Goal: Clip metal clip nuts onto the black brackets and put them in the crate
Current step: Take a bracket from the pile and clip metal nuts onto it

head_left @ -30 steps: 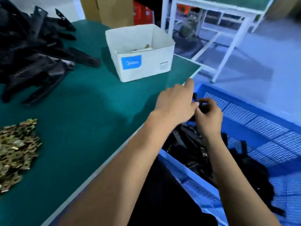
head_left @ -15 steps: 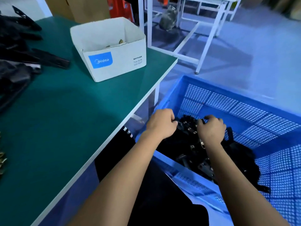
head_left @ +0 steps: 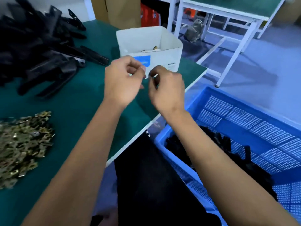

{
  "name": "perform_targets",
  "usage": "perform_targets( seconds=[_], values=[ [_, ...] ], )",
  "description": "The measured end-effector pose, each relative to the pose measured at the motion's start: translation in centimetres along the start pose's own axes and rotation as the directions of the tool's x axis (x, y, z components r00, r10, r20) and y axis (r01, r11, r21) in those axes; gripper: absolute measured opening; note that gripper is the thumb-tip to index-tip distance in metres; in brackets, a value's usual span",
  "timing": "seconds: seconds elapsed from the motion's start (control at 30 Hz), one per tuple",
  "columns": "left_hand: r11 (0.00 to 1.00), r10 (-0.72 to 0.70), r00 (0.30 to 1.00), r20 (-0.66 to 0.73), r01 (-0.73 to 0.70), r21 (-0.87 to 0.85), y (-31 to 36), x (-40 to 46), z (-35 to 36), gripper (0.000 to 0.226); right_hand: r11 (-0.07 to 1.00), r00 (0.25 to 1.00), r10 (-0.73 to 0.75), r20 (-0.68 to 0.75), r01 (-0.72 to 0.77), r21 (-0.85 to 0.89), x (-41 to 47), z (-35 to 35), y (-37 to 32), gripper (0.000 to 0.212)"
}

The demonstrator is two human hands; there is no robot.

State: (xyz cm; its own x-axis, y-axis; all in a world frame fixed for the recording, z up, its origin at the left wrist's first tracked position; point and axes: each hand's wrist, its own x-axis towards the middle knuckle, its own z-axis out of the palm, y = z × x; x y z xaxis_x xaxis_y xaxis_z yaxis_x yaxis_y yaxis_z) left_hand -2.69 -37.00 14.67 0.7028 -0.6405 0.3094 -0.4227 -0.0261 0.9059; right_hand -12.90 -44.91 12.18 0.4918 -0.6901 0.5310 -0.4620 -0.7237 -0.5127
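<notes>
My desk (head_left: 68, 101) is dark green with a white edge. The brackets (head_left: 40, 51) piled on it are black, the clip nuts (head_left: 21, 144) brassy gold. The box (head_left: 162, 46) is white with a blue label, and the crate (head_left: 244, 121) is bright blue mesh.

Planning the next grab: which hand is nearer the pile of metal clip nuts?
Left. The left hand hovers up-right of the clip nuts; the right hand is farther right.
</notes>
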Motion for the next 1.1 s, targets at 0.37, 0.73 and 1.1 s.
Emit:
perform_targets(
  seconds=[0.37, 0.73, 1.1],
  values=[
    [0.910, -0.032, 0.870, -0.491, 0.229, 0.346, -8.5, -3.1, -20.4, 0.013, 0.881, 0.825, -0.467, 0.317, 0.465, 0.089, 0.1, 13.4, -16.9, 0.046],
    [0.949, -0.172, 0.791, -0.587, 0.293, 0.118, -12.5, -5.6, -28.8, 0.014, 0.860, 0.772, -0.510, 0.379, 0.452, 0.236, -0.8, 20.4, -21.2, 0.027],
    [0.858, -0.050, 0.860, -0.509, 0.298, 0.419, -11.8, -6.2, -27.6, 0.011, 0.857, 0.753, -0.504, 0.424, 0.497, 0.135, 0.3, 20.1, -20.5, 0.064]
  ],
)
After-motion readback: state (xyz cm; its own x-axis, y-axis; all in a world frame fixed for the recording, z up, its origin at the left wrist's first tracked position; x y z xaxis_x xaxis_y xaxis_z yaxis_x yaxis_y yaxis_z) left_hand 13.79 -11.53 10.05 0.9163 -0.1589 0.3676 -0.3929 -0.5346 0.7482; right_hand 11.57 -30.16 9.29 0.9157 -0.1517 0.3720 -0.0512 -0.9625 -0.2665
